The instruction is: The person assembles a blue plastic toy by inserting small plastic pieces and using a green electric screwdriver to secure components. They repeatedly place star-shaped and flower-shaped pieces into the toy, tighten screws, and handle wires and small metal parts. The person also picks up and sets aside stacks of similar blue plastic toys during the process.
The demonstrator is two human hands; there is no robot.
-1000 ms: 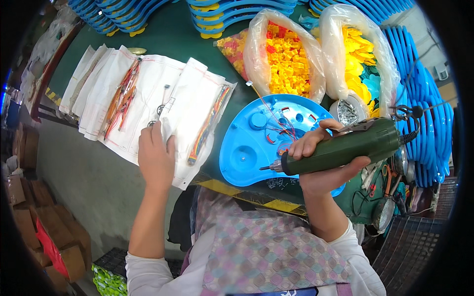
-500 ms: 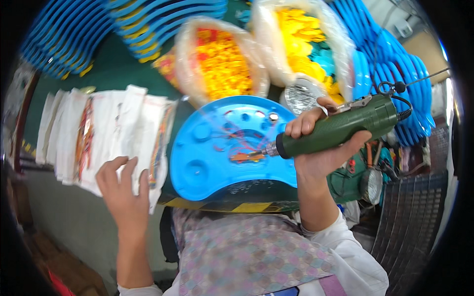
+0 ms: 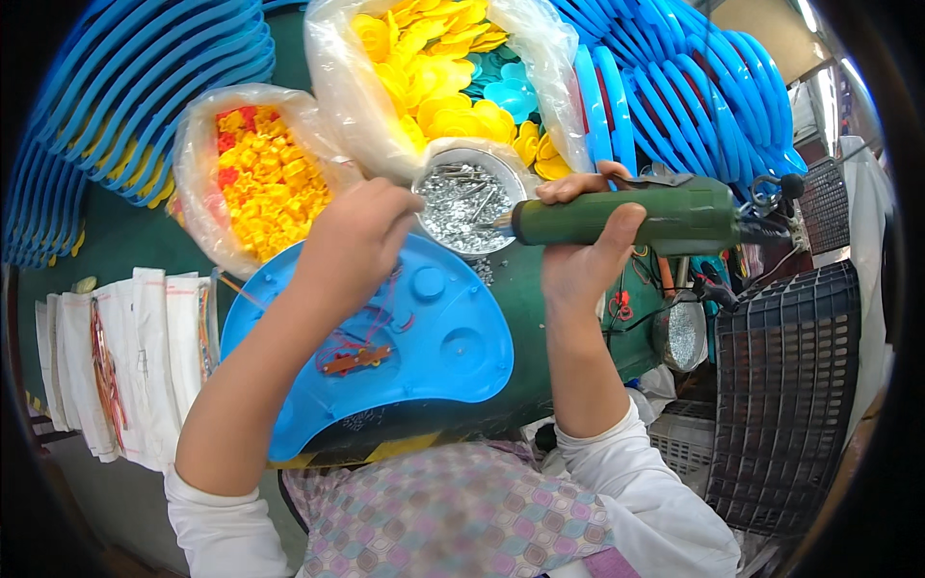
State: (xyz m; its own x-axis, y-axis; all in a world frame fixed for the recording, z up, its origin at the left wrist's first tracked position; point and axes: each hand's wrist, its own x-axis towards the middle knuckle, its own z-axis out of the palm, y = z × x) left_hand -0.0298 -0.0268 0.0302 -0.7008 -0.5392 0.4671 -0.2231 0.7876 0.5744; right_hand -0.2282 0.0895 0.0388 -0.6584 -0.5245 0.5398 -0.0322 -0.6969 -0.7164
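My right hand (image 3: 588,252) is wrapped around a green electric screwdriver (image 3: 626,214), which lies level with its tip pointing left over a round metal bowl of screws (image 3: 472,207). My left hand (image 3: 358,241) is at the bowl's left rim, fingers bent and pressed together. Whatever they may pinch is too small to make out. Under my left forearm lies a blue curved plastic panel (image 3: 453,376), partly covered by it. On the panel rest a small brown circuit board (image 3: 356,360) and thin red and purple wires (image 3: 390,318).
Behind stand a bag of small yellow and red parts (image 3: 270,188) and a bag of yellow and teal pieces (image 3: 424,72). Blue panels are stacked at back left (image 3: 164,77) and back right (image 3: 684,87). White bundles with wires (image 3: 135,356) lie left; a black crate (image 3: 785,385) stands right.
My left hand has gone from the white bundles to the screw bowl and closed its fingers. The screwdriver tip has left the circuit board and is over the bowl. The view has shifted right.
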